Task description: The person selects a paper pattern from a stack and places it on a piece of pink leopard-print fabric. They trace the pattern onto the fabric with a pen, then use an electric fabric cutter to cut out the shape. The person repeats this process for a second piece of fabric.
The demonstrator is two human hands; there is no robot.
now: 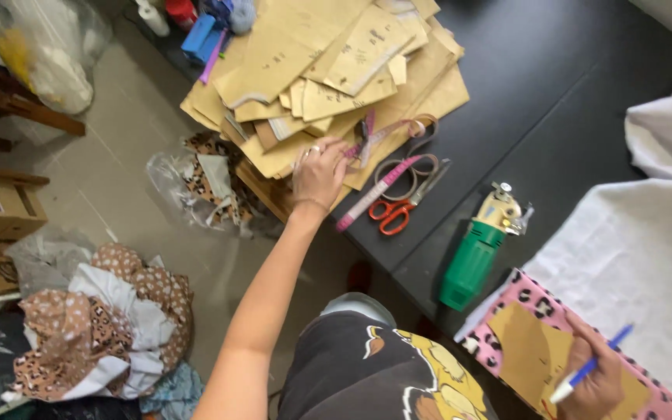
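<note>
- Reaching across the black desk [554, 93], the left hand [319, 173] rests on the near edge of a heap of tan paper patterns [328, 78]; its fingers lie spread and flat on the sheets, closed around nothing.
- The right hand [596, 385] sits at the lower right, its grip pinching a blue pen [589, 365] with the tip down on a tan pattern piece [534, 354].
- That piece lies on pink leopard-print fabric [534, 299], which overlaps white cloth [639, 257] spread on the desk's right side.
- Between the hands lie orange-handled scissors [390, 214], a pink tape measure [375, 194] and a green-and-yellow rotary cutter [480, 249], all untouched and apart from both hands.
- Judging by this, one pattern is already placed on the fabric and the pen is at its edge; whether any outline is drawn cannot be told.
- The heap looks unsorted, so most pieces appear yet to be taken; no cut shows in the pink fabric.
- On the floor [118, 140] left of the desk lie a bag of leopard scraps [204, 183] and a pile of brown and white fabric [106, 323].
</note>
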